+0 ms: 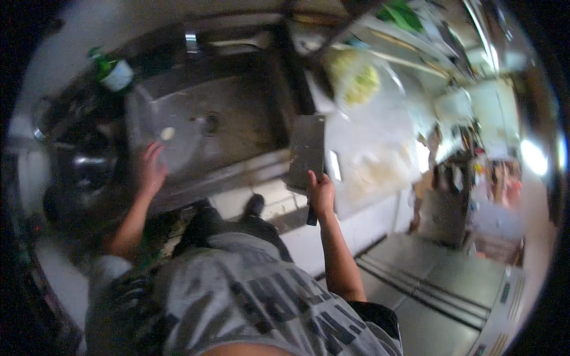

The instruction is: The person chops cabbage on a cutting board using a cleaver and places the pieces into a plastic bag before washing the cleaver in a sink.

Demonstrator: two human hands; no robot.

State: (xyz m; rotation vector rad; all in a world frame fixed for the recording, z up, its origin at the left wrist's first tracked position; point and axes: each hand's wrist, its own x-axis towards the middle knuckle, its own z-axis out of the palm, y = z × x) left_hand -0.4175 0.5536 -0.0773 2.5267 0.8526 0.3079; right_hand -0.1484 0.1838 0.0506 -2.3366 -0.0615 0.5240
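My right hand [321,194] grips the dark handle of a cleaver [306,147]. The broad grey blade points away from me, between the sink and the white work surface. My left hand [152,171] is blurred, over the near left side of a metal sink [240,104], with its fingers extended and nothing seen in them. Just beyond those fingertips, a small pale, round piece [168,133] lies in the sink, left of the drain [209,123].
Pale green shredded vegetable in a clear plastic bag [356,80] rests on the white work surface [356,138]. A green bottle [116,74] stands beyond the sink's left corner. Left of the sink is a shiny, rounded metal object [91,160]. Steel-topped units [438,285] stand at right.
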